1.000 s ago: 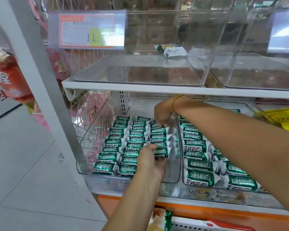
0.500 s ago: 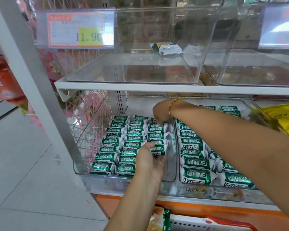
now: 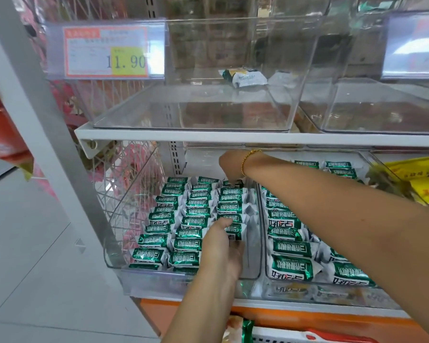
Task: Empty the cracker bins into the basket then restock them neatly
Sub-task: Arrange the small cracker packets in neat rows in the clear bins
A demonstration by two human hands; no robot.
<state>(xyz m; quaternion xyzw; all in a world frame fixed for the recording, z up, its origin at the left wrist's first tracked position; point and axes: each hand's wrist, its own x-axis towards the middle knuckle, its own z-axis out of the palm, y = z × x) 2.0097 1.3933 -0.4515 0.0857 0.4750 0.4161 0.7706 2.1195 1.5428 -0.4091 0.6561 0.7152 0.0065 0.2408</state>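
1 strip of the basket (image 3: 278,336) shows at the bottom edge, nearest you, below the orange ledge. Just above it your left hand (image 3: 219,248) reaches over the front wall of the left bin (image 3: 159,280). Its thumb lies across the top of 1 of the green packets (image 3: 186,243) and the other fingers curl down that packet's right side; they are blurred, but it reads as a pinch. The packets sit in 3 tidy columns running front to back. The right column, where both hands work, has a bare strip beside it.

Expect these to be light, with a slick, crinkly foil wrap and brittle crackers inside. Take each by its long sides or slide it flat. Don't squeeze the middle, and don't trust the crimped ends, which will slip or fold.

Further in, your right hand (image 3: 229,167) crosses over to the back of that same column. Its fingers point down among the rear packets with the tips hidden, so you cannot tell whether they pinch or only press. To the right, the next bin (image 3: 295,290) holds bigger green packs (image 3: 292,268), laid more loosely.

Beyond the white shelf (image 3: 208,137), the upper bin (image 3: 208,115) holds 1 stray packet (image 3: 244,76) near its back. A price tag (image 3: 107,52) reading 11.90 is clipped to the front.
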